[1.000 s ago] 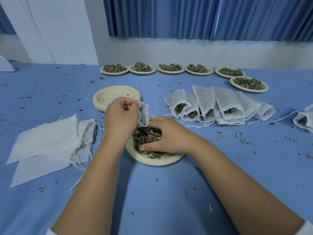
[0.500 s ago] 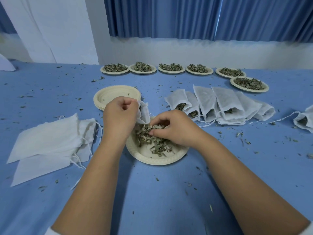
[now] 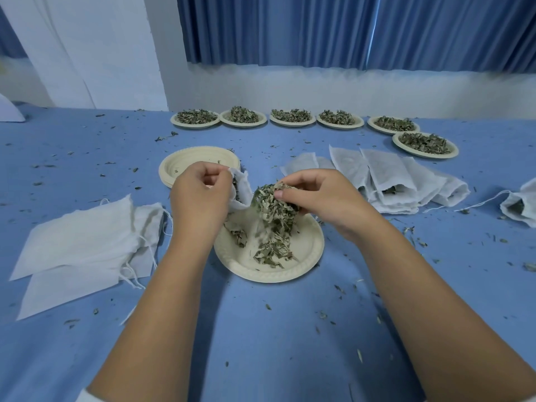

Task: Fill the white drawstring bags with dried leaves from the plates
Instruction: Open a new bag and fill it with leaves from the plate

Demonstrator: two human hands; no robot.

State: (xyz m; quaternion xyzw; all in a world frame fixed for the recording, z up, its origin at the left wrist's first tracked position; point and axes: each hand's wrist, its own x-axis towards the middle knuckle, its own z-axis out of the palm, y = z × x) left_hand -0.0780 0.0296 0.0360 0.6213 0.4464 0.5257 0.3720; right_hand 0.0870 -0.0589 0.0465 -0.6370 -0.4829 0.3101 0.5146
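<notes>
I look down from head height at a blue surface (image 3: 261, 343) speckled with leaf crumbs. My left hand (image 3: 200, 198) has its fingers curled tight, pinching the rim of a white drawstring bag (image 3: 242, 188) and holding it above the far left edge of a cream plate (image 3: 307, 256) in the middle of the scene. My right hand (image 3: 322, 198) sits just to the right of the bag. Its fingers and thumb are closed around a clump of dried leaves (image 3: 275, 207), raised over the plate and close to the bag's mouth, and some bits hang or drop from the clump. A smaller scatter of leaves (image 3: 271, 253) lies on the plate below. Beyond my left hand is a stack of empty plates (image 3: 179, 166). On the left, flat empty bags (image 3: 78, 242) lie overlapped, with their strings trailing toward the near side. To the right of my right hand, a pile of filled bags (image 3: 391, 181) lies with dark leaves showing at the open ends. One more bag (image 3: 519, 204) sits at the right edge, well apart from the pile. Along the far side, a row of leaf-filled plates (image 3: 293, 117) runs from left to right, and one further full plate (image 3: 425, 143) is set nearer, at the row's right end. A blue pleated curtain (image 3: 290, 30) hangs behind.
</notes>
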